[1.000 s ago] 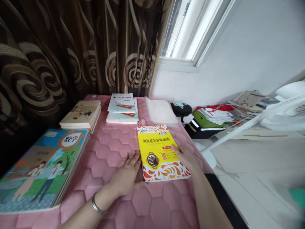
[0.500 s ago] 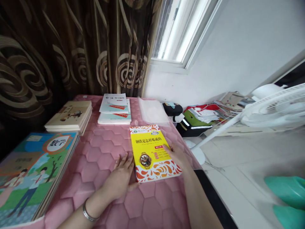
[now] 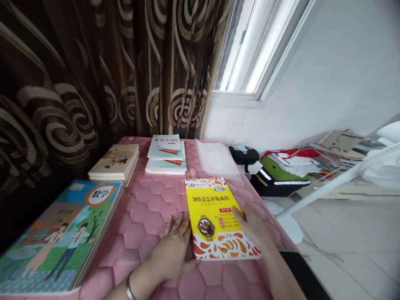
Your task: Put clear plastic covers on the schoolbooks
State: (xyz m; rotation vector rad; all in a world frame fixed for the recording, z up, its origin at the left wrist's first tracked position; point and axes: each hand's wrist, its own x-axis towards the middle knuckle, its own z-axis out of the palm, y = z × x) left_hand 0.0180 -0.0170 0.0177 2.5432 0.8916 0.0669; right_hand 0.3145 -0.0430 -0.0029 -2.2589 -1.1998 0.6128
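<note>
A yellow book (image 3: 212,216) with orange-and-white patterned borders lies face up on the pink quilted cover (image 3: 146,208). My left hand (image 3: 173,246) rests flat along the book's left edge, fingers extended and slightly apart, with a silver bracelet on the wrist. On the other side, my right hand (image 3: 251,225) holds the right edge, its thumb over the front cover; the other fingers are mostly hidden. To the left sits a stack of large blue-green mathematics textbooks (image 3: 65,237). Behind it is a pile of beige books (image 3: 114,160), and white calligraphy booklets (image 3: 165,154) lie near the far edge.
A translucent plastic sheet (image 3: 217,158) lies beyond the yellow book. Dark patterned curtains (image 3: 131,71) hang along the back, beside a window (image 3: 246,50). At right are a black-and-green bag (image 3: 281,173), piled papers and books (image 3: 340,146), and a white fan (image 3: 325,189).
The camera view swung right and then back left, shifting the whole scene in the picture. Both hands stay at the yellow book's sides, and the book keeps its place among the piles.
</note>
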